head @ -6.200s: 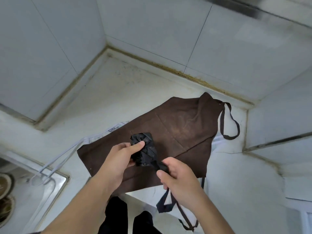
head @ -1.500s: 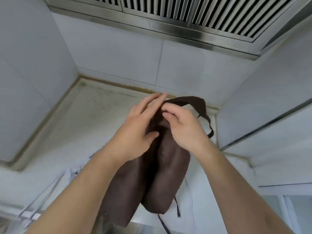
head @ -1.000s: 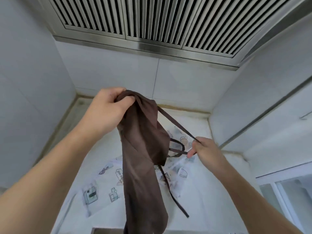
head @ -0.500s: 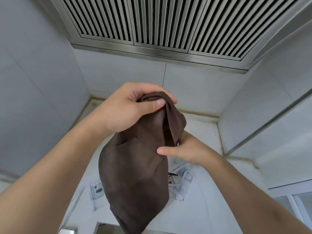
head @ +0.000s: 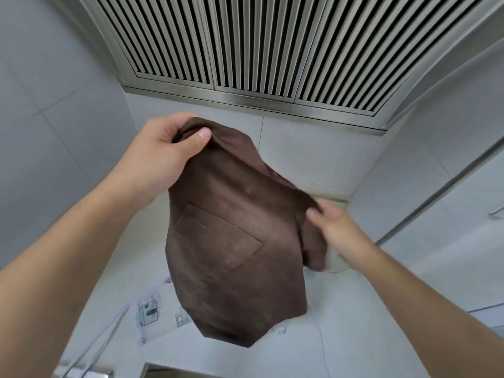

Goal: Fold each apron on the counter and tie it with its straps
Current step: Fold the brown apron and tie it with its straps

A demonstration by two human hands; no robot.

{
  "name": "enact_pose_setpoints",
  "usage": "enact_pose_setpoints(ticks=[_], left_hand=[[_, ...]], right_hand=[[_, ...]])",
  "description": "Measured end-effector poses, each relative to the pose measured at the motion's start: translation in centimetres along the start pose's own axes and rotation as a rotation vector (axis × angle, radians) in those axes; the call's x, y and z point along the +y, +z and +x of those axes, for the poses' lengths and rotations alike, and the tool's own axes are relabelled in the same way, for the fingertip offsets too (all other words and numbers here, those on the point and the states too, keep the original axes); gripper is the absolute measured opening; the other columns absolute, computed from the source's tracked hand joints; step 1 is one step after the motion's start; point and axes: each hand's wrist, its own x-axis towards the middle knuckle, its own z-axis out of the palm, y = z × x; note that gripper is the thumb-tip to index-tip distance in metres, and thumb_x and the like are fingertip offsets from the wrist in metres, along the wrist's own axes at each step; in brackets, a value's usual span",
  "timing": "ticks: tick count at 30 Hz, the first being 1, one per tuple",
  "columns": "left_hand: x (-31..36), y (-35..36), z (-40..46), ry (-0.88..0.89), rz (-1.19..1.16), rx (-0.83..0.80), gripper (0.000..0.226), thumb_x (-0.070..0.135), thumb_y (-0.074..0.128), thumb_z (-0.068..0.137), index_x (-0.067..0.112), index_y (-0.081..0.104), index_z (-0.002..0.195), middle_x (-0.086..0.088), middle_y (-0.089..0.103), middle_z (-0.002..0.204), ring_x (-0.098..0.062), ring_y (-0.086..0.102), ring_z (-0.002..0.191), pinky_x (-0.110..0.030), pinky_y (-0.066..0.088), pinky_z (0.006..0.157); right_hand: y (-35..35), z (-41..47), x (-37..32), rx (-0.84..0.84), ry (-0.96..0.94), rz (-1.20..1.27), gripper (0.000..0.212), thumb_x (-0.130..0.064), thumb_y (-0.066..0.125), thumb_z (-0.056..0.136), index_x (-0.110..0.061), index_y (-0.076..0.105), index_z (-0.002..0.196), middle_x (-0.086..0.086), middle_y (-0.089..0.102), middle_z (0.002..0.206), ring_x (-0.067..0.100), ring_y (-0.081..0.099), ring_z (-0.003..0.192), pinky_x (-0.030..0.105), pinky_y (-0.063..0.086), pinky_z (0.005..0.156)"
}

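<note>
Head view looks over 2 bare forearms reaching up and forward. At the near edge of the counter lies a white printed apron, flat, with pale straps trailing off toward the near left corner. Above it hangs the brown apron, lifted clear of the counter and held in the air between both hands, its patch pocket facing the camera and its lower hem dangling over the printed apron. Left hand grips the top of the brown cloth, fingers curled over the bunched fabric and the thumb pressed down on the front of it. Right hand is lower and further right, at the cloth's side edge; it is blurred, the thumb seems to pinch the fabric against the fingers, though how the fingers lie behind the cloth I cannot tell. Beyond the hands, pale wall tiles meet the counter's far edge along a stained seam. Overhead sits a steel hood with a slatted grille.
</note>
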Motion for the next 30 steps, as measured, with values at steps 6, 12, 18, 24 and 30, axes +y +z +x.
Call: enact_pose_setpoints(ticks=[6, 12, 18, 24, 30], left_hand=[[1.1, -3.7, 2.4, 0.228, 0.245, 0.414, 0.011, 0.029, 0.060, 0.102, 0.025, 0.069, 0.097, -0.013, 0.071, 0.101, -0.010, 0.060, 0.087, -0.031, 0.046, 0.077], [-9.4, -0.3, -3.2, 0.005, 0.796, -0.509, 0.026, 0.029, 0.067, 0.098, 0.033, 0.057, 0.075, 0.009, 0.060, 0.075, -0.015, 0.063, 0.080, -0.032, 0.048, 0.075], [-14.7, -0.4, -4.8, -0.312, 0.666, -0.455, 0.029, 0.031, 0.062, 0.103, 0.021, 0.063, 0.076, 0.003, 0.067, 0.077, -0.020, 0.064, 0.079, -0.032, 0.046, 0.070], [-14.4, -1.8, -3.6, -0.212, 0.520, -0.530, 0.026, 0.043, 0.061, 0.103, 0.034, 0.067, 0.080, 0.014, 0.068, 0.079, -0.005, 0.063, 0.077, -0.032, 0.049, 0.076], [-17.5, -2.3, -2.8, -0.407, 0.723, -0.819, 0.033, 0.054, 0.063, 0.099, 0.037, 0.074, 0.073, 0.020, 0.070, 0.074, -0.006, 0.066, 0.078, -0.025, 0.049, 0.075]], right_hand=[[-9.2, -2.9, -13.2, 0.288, -0.486, -0.316, 0.007, -0.023, 0.078, 0.093, -0.017, 0.075, 0.091, -0.004, 0.072, 0.080, 0.003, 0.063, 0.072, 0.025, 0.050, 0.071], [-2.8, -5.2, -3.0, -0.396, -0.053, -1.165, 0.030, -0.044, 0.060, 0.096, -0.015, 0.067, 0.095, -0.005, 0.054, 0.088, 0.022, 0.065, 0.096, 0.032, 0.046, 0.078], [-3.3, -4.3, 0.9, -0.394, 0.160, -0.928, 0.019, -0.029, 0.069, 0.097, -0.027, 0.067, 0.079, -0.008, 0.068, 0.087, 0.014, 0.066, 0.088, 0.030, 0.051, 0.079], [-4.4, -3.0, -0.4, -0.175, 0.049, -0.848, 0.012, -0.032, 0.066, 0.100, -0.032, 0.066, 0.089, -0.007, 0.071, 0.091, 0.015, 0.067, 0.086, 0.033, 0.054, 0.080], [-4.7, -1.4, 0.2, -0.600, 0.328, -0.969, 0.018, -0.031, 0.069, 0.098, -0.031, 0.072, 0.080, -0.012, 0.077, 0.085, 0.009, 0.072, 0.085, 0.028, 0.055, 0.079]])
